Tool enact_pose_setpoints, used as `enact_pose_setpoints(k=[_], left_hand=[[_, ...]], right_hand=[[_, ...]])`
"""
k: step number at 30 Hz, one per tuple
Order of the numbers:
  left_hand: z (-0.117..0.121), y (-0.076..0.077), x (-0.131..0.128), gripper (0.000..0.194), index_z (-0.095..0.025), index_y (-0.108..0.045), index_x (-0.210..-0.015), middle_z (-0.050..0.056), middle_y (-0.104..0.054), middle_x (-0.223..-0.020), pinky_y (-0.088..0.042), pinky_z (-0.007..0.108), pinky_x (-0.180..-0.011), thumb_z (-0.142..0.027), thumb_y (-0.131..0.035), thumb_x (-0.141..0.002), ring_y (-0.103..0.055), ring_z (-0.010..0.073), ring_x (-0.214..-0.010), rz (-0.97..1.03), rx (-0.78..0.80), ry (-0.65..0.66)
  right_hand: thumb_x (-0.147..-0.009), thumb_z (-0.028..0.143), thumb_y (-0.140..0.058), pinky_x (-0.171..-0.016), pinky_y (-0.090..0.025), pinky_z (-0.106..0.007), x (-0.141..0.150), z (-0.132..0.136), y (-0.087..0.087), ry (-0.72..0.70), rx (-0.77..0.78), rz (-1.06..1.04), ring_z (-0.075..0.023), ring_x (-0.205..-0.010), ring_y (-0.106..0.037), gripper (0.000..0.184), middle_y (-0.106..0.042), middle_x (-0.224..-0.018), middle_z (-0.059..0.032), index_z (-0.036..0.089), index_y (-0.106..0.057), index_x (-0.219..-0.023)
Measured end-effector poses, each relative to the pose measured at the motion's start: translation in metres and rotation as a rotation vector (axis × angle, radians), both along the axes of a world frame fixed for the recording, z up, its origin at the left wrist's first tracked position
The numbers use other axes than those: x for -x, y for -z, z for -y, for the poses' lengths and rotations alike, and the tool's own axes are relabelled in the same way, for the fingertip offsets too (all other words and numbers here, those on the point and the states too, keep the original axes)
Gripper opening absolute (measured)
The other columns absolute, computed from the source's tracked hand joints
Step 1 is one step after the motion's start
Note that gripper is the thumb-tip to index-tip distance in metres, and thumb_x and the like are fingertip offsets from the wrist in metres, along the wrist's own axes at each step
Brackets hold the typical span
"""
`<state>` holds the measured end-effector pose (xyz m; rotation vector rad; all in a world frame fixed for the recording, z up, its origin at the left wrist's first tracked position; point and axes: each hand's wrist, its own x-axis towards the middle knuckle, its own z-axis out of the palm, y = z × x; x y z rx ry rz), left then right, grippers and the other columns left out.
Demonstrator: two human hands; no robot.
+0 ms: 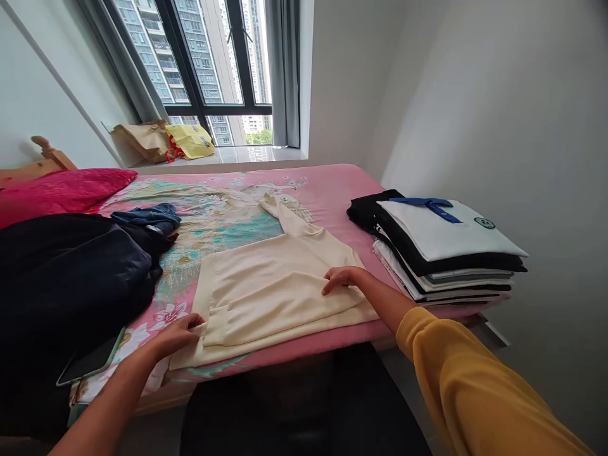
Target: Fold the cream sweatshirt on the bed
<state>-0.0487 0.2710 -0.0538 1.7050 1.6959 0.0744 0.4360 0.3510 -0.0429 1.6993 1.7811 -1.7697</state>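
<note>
A cream sweatshirt (266,266) lies spread sideways on the bed near its front edge, its collar toward the back. One sleeve lies folded across the body, with its ribbed cuff at the lower left. My left hand (177,339) has its fingers closed on the cloth at the near left corner, beside that cuff. My right hand (346,278) rests on the right part of the sweatshirt, fingers curled and pinching the fabric there. The undersides of both grips are hidden.
A stack of folded clothes (451,253), a white polo on top, stands at the right by the wall. Dark clothing (80,272), blue jeans (151,216) and a tablet-like device (92,358) lie left. Behind are a red pillow (71,190) and bags (190,140) on the windowsill.
</note>
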Motion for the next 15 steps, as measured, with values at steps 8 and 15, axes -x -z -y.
enact_pose_setpoints(k=[8,15], left_hand=[[-0.006,0.004,0.006,0.024,-0.019,-0.063,-0.074,0.001,-0.065,-0.073,-0.042,0.027,-0.062,-0.029,-0.052,-0.055,-0.06,0.0224,-0.074,0.016,0.047,-0.038],[0.006,-0.018,0.0,0.027,-0.022,-0.066,-0.077,-0.003,-0.066,-0.07,-0.045,0.024,-0.062,-0.04,-0.055,-0.061,-0.061,0.0187,-0.07,-0.05,-0.159,-0.114]], right_hand=[[-0.047,0.035,-0.079,-0.062,-0.05,-0.029,0.002,0.011,0.004,-0.025,-0.097,0.02,-0.021,-0.073,-0.063,0.044,-0.069,-0.083,-0.0044,0.019,-0.068,-0.087],[-0.062,0.035,-0.07,-0.062,-0.049,-0.025,-0.007,0.026,-0.007,-0.02,-0.233,-0.058,-0.0184,-0.074,-0.063,0.034,-0.07,-0.088,-0.0028,0.019,-0.069,-0.091]])
